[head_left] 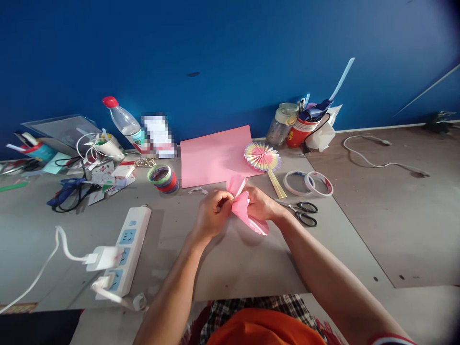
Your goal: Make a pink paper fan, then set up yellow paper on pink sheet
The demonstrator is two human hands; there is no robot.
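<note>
Pink pleated paper (pixel 243 209) is held above the table between both hands, gathered narrow at its middle and flaring at its ends. My left hand (pixel 214 211) pinches the gathered middle with thumb and forefinger. My right hand (pixel 262 203) grips the paper from the other side; some of its fingers are hidden behind the folds. Just beyond the hands lies a flat pink sheet (pixel 215 155). A round pleated paper fan (pixel 263 157) with a yellow handle rests over the sheet's right edge. Black-handled scissors (pixel 304 212) lie right of my right hand.
Rolls of tape (pixel 319 184) sit right of the fan, and stacked coloured tape rolls (pixel 163 179) stand left. A white power strip (pixel 133 244) with plugged chargers lies near left. Along the blue wall are a bottle (pixel 124 122), a glass jar (pixel 282 123) and a red cup (pixel 300 133).
</note>
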